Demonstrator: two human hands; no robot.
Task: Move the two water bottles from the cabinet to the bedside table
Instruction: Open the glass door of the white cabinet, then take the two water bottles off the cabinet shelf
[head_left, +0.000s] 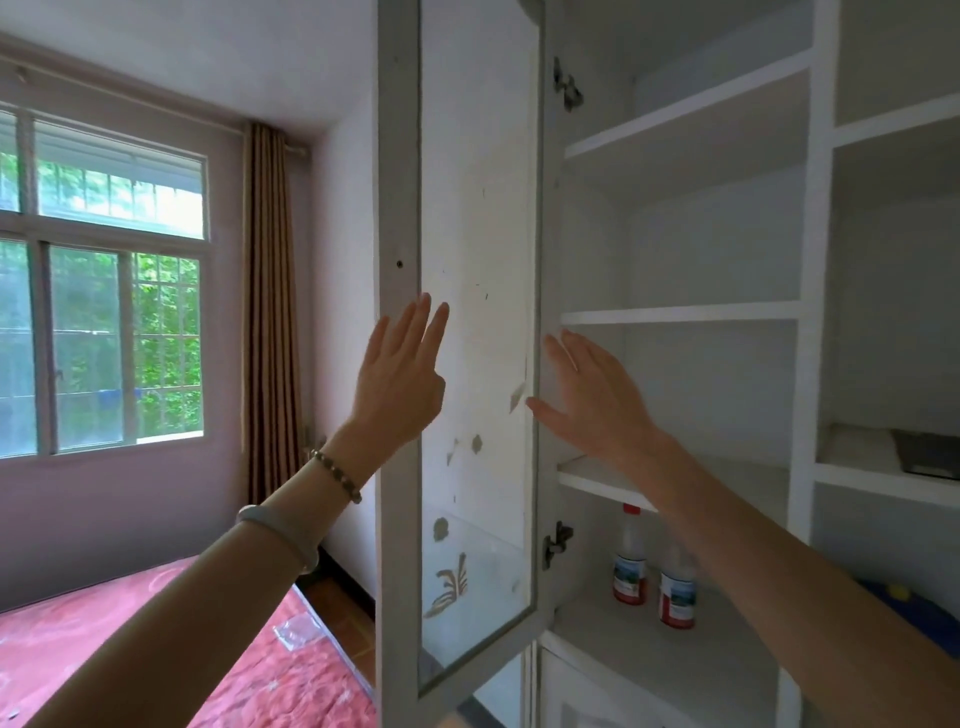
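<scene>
Two clear water bottles stand side by side on the lowest open shelf of the white cabinet (691, 314). The left bottle (630, 564) shows a red cap and a red-and-blue label. My right forearm hides the top of the right bottle (677, 592). The cabinet door (397, 364) is swung open toward me. My left hand (400, 379) is raised flat against the door's outer frame, fingers spread. My right hand (592, 395) is raised inside the cabinet by the door's hinge edge, fingers apart, holding nothing. Both hands are well above the bottles.
A bed with a red patterned cover (156, 649) lies at the lower left under a window (104, 322) with a brown curtain (270, 312). A dark flat object (930, 452) rests on a shelf in the right compartment. Something blue (904, 603) lies below it.
</scene>
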